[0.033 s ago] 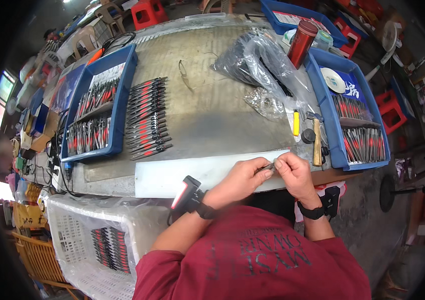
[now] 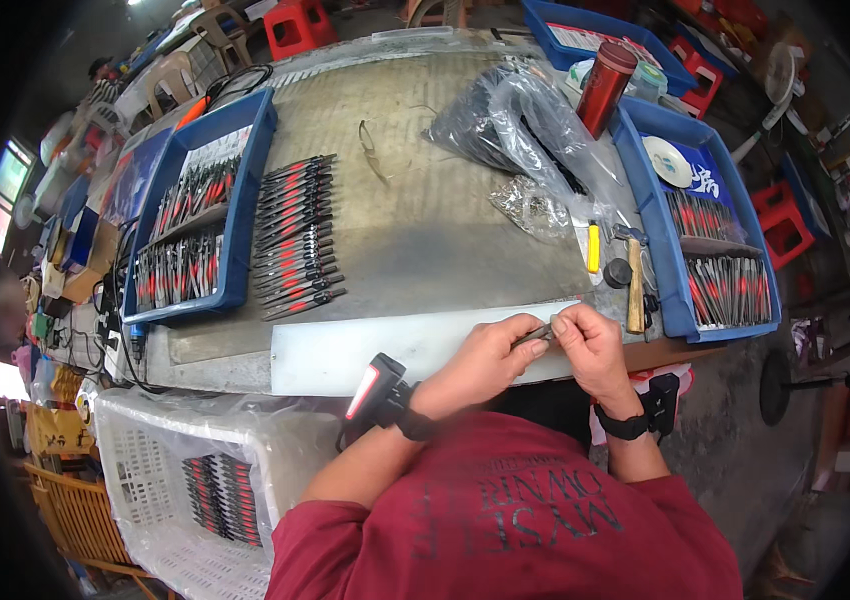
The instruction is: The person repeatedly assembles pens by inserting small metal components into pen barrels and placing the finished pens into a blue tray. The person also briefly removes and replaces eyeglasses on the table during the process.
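Two hands met just right of the frame's centre, over the near edge of the workbench (image 2: 425,150). The left hand (image 2: 480,360) was closed, its fingertips pinched on one end of a small dark metal part (image 2: 537,333); the right hand (image 2: 593,348) was likewise closed, thumb and forefinger gripping the other end. That part lay between both hands, above a pale strip (image 2: 345,355) running along the bench edge. A row of red-and-black pliers (image 2: 297,235) lay left of centre on the bench, beside a blue tray (image 2: 200,215) holding more. A second blue tray (image 2: 710,245) stood at right, with a hammer (image 2: 635,280) just left of it. A clear plastic bag (image 2: 515,125) lay at upper centre, near a red flask (image 2: 605,88). A white crate (image 2: 185,480) sat at lower left.
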Action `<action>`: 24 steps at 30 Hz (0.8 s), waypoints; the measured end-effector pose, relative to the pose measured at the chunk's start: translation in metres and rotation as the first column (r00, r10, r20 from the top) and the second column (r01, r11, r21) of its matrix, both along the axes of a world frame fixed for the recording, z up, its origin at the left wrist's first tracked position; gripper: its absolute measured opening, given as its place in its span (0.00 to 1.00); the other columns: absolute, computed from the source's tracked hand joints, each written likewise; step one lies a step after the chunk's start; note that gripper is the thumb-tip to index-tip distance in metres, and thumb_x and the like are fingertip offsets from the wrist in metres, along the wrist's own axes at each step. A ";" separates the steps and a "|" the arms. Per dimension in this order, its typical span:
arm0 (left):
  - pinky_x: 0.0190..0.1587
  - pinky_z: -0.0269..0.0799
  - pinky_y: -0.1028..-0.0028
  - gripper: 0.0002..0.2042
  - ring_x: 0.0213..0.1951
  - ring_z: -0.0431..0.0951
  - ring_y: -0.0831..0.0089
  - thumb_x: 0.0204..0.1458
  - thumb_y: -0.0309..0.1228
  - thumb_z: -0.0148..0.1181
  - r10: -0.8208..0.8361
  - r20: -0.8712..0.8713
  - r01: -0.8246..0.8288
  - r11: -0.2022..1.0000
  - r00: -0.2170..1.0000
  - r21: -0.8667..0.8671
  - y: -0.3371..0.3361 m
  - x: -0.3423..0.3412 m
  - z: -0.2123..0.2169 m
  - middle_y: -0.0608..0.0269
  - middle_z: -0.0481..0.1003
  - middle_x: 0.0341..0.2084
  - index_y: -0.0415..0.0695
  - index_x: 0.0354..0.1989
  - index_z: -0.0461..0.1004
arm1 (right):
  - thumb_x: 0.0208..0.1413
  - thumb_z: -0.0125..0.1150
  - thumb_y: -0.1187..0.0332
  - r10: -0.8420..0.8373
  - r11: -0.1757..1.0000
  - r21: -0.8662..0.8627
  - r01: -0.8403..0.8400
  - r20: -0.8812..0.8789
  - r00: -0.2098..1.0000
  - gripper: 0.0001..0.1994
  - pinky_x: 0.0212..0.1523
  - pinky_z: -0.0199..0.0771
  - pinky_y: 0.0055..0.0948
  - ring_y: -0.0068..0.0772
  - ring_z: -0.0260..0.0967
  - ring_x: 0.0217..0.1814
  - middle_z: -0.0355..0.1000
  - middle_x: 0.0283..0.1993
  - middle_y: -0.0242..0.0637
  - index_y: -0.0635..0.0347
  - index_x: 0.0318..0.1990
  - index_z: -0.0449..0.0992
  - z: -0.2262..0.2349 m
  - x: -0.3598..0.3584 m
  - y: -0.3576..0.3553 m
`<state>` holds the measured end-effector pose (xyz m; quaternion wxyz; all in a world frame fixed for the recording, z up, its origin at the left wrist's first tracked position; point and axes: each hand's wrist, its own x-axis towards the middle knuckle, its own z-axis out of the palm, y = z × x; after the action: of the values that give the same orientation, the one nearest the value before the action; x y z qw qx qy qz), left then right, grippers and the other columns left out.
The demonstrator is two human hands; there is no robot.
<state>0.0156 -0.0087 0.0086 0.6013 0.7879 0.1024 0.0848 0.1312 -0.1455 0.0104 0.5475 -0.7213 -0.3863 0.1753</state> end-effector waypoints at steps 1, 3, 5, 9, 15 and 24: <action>0.37 0.71 0.69 0.11 0.33 0.76 0.62 0.53 0.30 0.57 0.044 0.019 -0.045 0.999 0.999 0.023 -0.003 0.000 -0.001 0.51 0.75 0.32 0.37 0.41 0.71 | 0.57 0.56 0.71 -0.028 0.999 0.021 0.029 -0.028 0.999 0.08 0.24 0.61 0.25 0.20 0.60 0.22 0.66 0.20 0.34 0.66 0.28 0.70 -0.004 0.000 0.001; 0.37 0.72 0.66 0.11 0.35 0.77 0.53 0.50 0.29 0.60 0.151 0.141 -0.170 0.976 0.978 0.133 -0.009 0.001 -0.002 0.49 0.75 0.33 0.38 0.41 0.72 | 0.58 0.55 0.71 -0.088 0.995 0.031 0.091 -0.079 0.993 0.08 0.23 0.57 0.20 0.12 0.55 0.23 0.62 0.19 0.26 0.64 0.28 0.71 -0.012 -0.001 0.004; 0.34 0.72 0.65 0.11 0.32 0.76 0.54 0.47 0.28 0.62 0.152 0.252 -0.240 0.898 0.956 0.368 -0.010 0.002 -0.003 0.52 0.74 0.30 0.39 0.39 0.72 | 0.58 0.55 0.70 -0.085 0.991 0.088 0.100 -0.159 0.984 0.09 0.22 0.56 0.19 0.11 0.54 0.24 0.62 0.19 0.24 0.64 0.28 0.71 -0.017 -0.003 0.006; 0.27 0.70 0.65 0.10 0.27 0.74 0.57 0.42 0.27 0.64 0.134 0.377 -0.353 0.713 0.916 0.606 -0.009 0.004 -0.005 0.57 0.71 0.23 0.42 0.33 0.71 | 0.60 0.54 0.70 -0.099 0.987 0.098 0.131 -0.277 0.956 0.10 0.26 0.56 0.16 0.12 0.55 0.24 0.63 0.22 0.23 0.61 0.26 0.68 -0.017 -0.005 0.009; 0.23 0.68 0.64 0.09 0.24 0.72 0.59 0.42 0.26 0.63 0.149 0.402 -0.398 0.640 0.903 0.657 -0.008 0.007 -0.002 0.59 0.68 0.20 0.44 0.30 0.69 | 0.58 0.56 0.70 -0.125 0.981 0.105 0.163 -0.304 0.944 0.10 0.22 0.54 0.18 0.10 0.53 0.24 0.62 0.20 0.21 0.64 0.26 0.71 -0.019 -0.004 0.019; 0.25 0.68 0.63 0.10 0.26 0.73 0.57 0.49 0.31 0.59 0.044 0.330 -0.236 0.788 0.943 0.569 0.008 0.005 -0.006 0.57 0.70 0.24 0.42 0.37 0.71 | 0.59 0.55 0.71 -0.085 0.993 0.047 0.109 -0.363 0.928 0.10 0.25 0.59 0.16 0.13 0.58 0.23 0.65 0.22 0.25 0.61 0.25 0.68 -0.019 -0.002 0.018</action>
<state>0.0201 -0.0003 0.0026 0.3208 0.9054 0.0369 0.2758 0.1290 -0.1275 -0.0090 0.6407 -0.6765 -0.2490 0.2643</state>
